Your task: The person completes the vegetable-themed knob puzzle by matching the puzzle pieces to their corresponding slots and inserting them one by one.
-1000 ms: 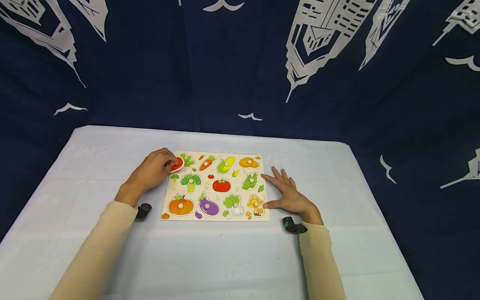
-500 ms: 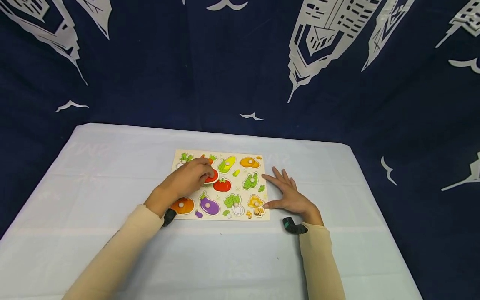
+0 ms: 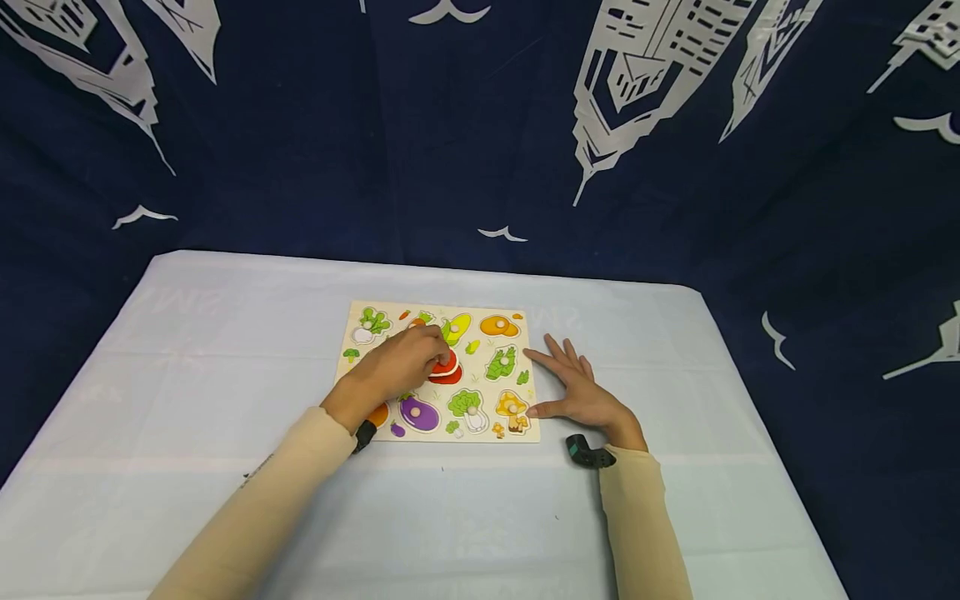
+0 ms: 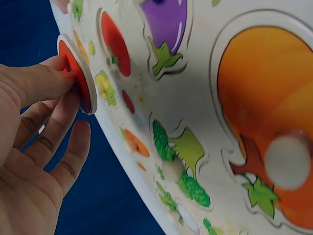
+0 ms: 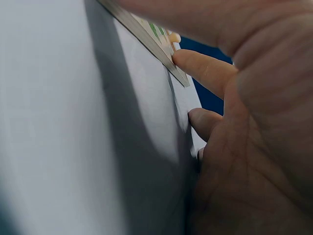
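In the head view my left hand (image 3: 397, 362) is over the middle of a wooden vegetable puzzle board (image 3: 487, 385). Its thumb and fingers pinch a red, pale-edged puzzle piece (image 3: 446, 363), which covers part of the red tomato picture (image 3: 447, 378). The left wrist view shows the piece (image 4: 82, 73) tilted and raised off the board, beside the tomato picture (image 4: 116, 44). My right hand (image 3: 581, 396) lies with fingers spread at the board's right edge, thumb and index finger touching it. In the right wrist view its index finger (image 5: 203, 68) meets the board's edge (image 5: 146, 39).
Knobbed pieces sit in the board, among them an eggplant (image 3: 418, 413), a lettuce (image 3: 467, 408), mushrooms (image 3: 512, 408) and a corn (image 3: 454, 328). The board lies on a white-covered table (image 3: 480, 517). Behind hangs a dark blue printed cloth (image 3: 450, 150).
My left hand has carried the red piece rightward, from the board's upper left corner to the tomato picture in the middle. My right hand has stayed at the right edge.
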Motion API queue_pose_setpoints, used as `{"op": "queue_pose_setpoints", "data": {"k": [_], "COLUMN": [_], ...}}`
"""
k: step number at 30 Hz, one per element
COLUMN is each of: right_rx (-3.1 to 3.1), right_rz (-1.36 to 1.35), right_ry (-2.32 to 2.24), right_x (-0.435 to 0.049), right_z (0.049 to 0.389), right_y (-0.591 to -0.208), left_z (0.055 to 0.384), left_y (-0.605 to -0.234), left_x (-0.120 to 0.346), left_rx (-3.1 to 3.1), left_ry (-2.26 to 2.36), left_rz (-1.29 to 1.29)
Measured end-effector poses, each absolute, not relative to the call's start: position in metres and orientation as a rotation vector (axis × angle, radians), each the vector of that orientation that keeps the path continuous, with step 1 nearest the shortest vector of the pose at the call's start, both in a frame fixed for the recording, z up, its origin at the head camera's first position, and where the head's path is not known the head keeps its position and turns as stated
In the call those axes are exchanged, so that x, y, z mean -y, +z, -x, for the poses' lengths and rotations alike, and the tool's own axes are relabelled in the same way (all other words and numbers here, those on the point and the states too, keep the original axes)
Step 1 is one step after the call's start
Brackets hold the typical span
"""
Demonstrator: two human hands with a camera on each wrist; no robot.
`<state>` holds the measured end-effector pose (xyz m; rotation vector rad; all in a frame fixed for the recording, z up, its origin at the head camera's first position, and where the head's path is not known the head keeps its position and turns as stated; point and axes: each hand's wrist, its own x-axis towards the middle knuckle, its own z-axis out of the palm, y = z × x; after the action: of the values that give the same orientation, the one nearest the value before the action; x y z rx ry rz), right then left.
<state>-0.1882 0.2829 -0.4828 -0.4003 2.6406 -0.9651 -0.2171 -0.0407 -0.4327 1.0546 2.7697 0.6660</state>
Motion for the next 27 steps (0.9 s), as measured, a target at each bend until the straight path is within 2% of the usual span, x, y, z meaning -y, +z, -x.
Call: {"op": "queue_pose_setpoints", "data": {"k": [27], "right_rx": [-2.641], "right_rz": [0.386], "right_ry": [-0.955], "right_x": [-0.282], "right_z": [0.189], "right_y": [-0.481], "left_z": [0.218], "left_y": [-0.45], "left_x": [0.028], "left_rx": [-2.751], "left_ry": [0.534], "left_rz": [-1.065]}}
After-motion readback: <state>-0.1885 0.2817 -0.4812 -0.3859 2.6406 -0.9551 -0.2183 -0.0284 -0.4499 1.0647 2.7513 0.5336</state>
